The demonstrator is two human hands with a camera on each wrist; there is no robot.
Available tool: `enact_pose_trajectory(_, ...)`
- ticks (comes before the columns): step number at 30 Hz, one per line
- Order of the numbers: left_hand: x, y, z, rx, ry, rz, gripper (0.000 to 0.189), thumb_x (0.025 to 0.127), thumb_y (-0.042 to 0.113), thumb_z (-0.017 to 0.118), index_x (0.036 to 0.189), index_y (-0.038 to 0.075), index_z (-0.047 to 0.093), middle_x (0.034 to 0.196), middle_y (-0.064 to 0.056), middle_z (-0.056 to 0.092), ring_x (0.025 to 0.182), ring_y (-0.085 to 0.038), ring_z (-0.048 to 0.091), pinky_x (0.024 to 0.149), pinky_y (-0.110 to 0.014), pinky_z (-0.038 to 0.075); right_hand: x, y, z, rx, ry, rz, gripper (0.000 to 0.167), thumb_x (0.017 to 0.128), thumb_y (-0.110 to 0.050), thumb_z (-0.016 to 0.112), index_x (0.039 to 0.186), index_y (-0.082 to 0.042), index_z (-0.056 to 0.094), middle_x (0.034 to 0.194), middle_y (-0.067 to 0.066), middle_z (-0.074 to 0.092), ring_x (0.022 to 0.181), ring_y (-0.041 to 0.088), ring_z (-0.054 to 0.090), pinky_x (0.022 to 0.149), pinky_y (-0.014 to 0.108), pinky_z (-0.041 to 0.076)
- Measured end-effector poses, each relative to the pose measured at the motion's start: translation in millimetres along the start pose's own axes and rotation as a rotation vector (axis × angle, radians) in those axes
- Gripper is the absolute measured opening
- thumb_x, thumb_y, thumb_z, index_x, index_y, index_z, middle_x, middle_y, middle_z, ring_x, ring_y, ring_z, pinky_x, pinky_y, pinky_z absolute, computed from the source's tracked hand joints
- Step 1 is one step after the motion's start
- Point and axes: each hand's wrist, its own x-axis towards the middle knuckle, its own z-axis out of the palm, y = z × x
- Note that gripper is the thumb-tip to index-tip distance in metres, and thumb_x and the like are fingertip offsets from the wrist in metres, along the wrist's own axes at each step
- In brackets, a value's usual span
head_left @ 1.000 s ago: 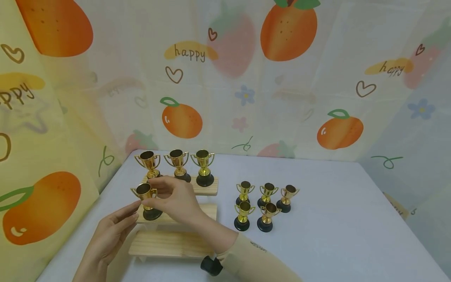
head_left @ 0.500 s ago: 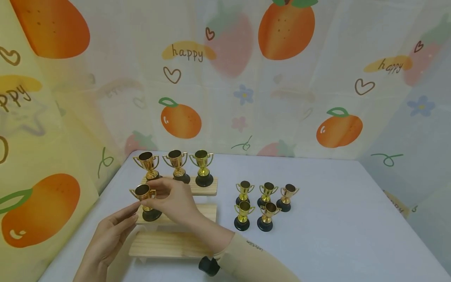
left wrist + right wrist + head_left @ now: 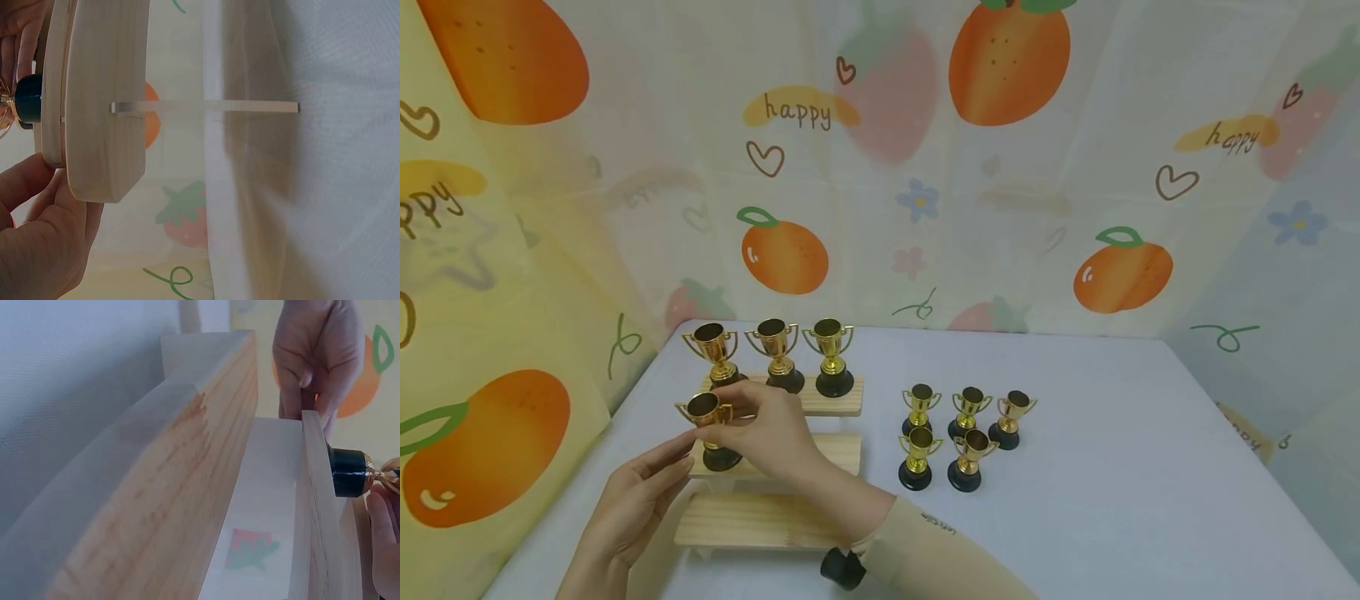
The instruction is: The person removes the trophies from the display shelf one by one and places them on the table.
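Observation:
A gold trophy cup (image 3: 705,408) with a black base stands upright at the left end of the middle shelf of a tiered wooden stand (image 3: 767,521). My right hand (image 3: 775,425) pinches this cup between thumb and fingers, from its right side. At the same shelf's left end, my left hand (image 3: 643,492) grips the board edge; in the left wrist view its thumb and fingers (image 3: 31,178) hold that edge. The right wrist view shows the cup's black base (image 3: 350,472) against the middle board. On the top shelf are three larger trophy cups (image 3: 777,354).
Several small gold trophy cups (image 3: 973,454) stand in two rows on the white tabletop (image 3: 1112,500), right of the stand. The lowest shelf lies nearest the front. A printed cloth (image 3: 1022,200) rises behind the table and along its left side.
The trophy cup has edged very slightly left on the middle shelf with my right hand. My left hand has kept its place at the board's end.

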Motion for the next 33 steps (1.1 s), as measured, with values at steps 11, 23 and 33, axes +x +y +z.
enact_pose_trajectory(11, -0.1, 0.8, 0.7, 0.032, -0.003, 0.001, 0.031, 0.1, 0.012, 0.058, 0.111, 0.039, 0.067, 0.116, 0.034, 0.061, 0.109, 0.02, 0.051, 0.087, -0.005, 0.052, -8.1, 0.1, -6.8, 0.081, -0.02, 0.017, 0.038, 0.078, -0.02, 0.084, 0.114, -0.017, 0.073, 0.103, 0.001, 0.075, 0.088, 0.001, 0.072, 0.071, 0.011, 0.058)
enact_pose_trajectory(23, -0.4, 1.8, 2.4, -0.002, -0.011, 0.012, 0.031, 0.1, 0.01, 0.057, 0.11, 0.037, 0.068, 0.113, 0.027, 0.067, 0.104, 0.01, 0.063, 0.088, -0.007, 0.054, -18.9, 2.8, -24.0, 0.127, -0.039, -0.001, 0.034, 0.079, -0.014, 0.083, 0.111, -0.016, 0.073, 0.104, 0.004, 0.077, 0.084, 0.001, 0.072, 0.076, 0.014, 0.059)
enact_pose_trajectory(33, 1.1, -0.4, 1.9, -0.035, -0.034, 0.057, 0.035, 0.099, 0.005, 0.056, 0.11, 0.035, 0.069, 0.114, 0.024, 0.069, 0.104, 0.008, 0.064, 0.089, -0.008, 0.054, -28.2, 4.3, -41.1, 0.18, -0.03, -0.012, 0.039, 0.079, -0.007, 0.082, 0.116, -0.01, 0.071, 0.109, 0.012, 0.075, 0.092, 0.012, 0.075, 0.079, 0.018, 0.061)
